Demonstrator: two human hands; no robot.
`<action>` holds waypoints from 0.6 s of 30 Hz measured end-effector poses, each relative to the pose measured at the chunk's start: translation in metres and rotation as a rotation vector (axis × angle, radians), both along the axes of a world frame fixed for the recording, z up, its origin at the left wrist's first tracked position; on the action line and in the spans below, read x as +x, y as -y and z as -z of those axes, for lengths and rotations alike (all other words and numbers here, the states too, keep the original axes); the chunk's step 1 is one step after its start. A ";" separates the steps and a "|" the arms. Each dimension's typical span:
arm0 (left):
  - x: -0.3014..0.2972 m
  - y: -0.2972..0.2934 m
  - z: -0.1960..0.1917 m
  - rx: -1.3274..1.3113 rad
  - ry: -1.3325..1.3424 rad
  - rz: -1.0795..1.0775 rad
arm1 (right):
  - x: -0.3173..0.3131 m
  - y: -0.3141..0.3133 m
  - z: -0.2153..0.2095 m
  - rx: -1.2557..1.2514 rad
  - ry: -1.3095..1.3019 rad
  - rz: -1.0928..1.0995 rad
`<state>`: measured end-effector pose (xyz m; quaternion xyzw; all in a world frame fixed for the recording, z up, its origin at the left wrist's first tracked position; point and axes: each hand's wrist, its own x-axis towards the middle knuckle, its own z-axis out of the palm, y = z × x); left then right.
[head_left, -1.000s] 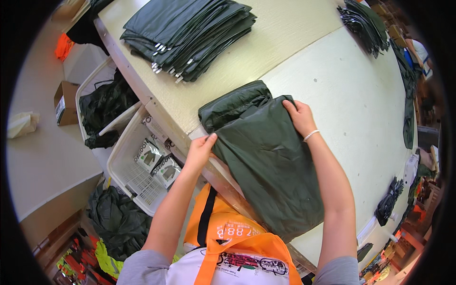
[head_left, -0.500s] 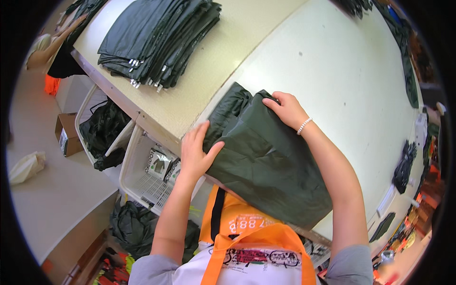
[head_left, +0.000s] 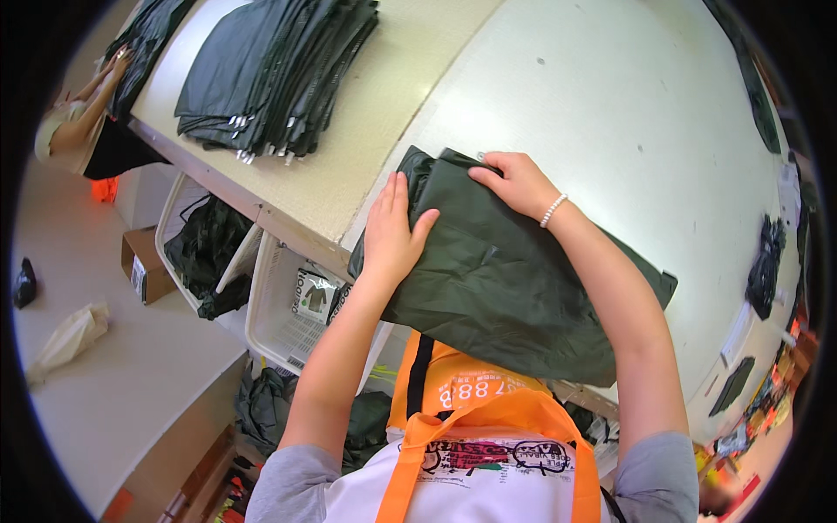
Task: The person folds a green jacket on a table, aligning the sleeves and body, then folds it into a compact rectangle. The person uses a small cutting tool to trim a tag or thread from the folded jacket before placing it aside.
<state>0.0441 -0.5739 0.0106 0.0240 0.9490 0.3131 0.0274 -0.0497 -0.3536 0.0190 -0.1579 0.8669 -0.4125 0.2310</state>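
Observation:
A dark green, thin, shiny garment (head_left: 514, 279), folded into a broad flat piece, lies on the white table under both my hands. Its near edge hangs over the table's front edge towards my orange apron. My left hand (head_left: 394, 231) lies flat along its left side, fingers stretched out and thumb apart, pressing on the cloth. At the far edge, my right hand (head_left: 519, 187) pinches a folded corner between thumb and fingers. A white beaded bracelet circles my right wrist. Beyond my left hand stands a thick stack of folded dark green garments (head_left: 270, 70).
White plastic baskets stand below the table's left edge: one holds dark cloth (head_left: 207, 248), another (head_left: 270, 327) flat printed packets (head_left: 316, 295). A cardboard box (head_left: 150, 261) is beside them. At far left, a co-worker's arm (head_left: 91, 109) reaches over dark fabric. A black bundle (head_left: 765, 266) lies right.
My left hand has slid farther up the garment's left side. The garment's lower right part now spreads wider over the table. My right hand keeps its pinch; the whole view has shifted slightly.

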 end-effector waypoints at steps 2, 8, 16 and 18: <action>0.003 0.004 -0.003 0.255 0.134 -0.068 | 0.008 0.009 0.006 0.011 -0.109 0.097; 0.018 -0.052 -0.007 -0.416 -0.048 0.348 | 0.019 0.003 0.012 0.117 -0.116 0.252; 0.011 -0.028 0.023 -0.303 -0.098 0.367 | 0.131 -0.293 -0.029 0.501 0.005 0.502; 0.010 -0.028 0.022 -0.307 -0.109 0.387 | 0.170 -0.303 -0.011 0.204 -0.326 0.623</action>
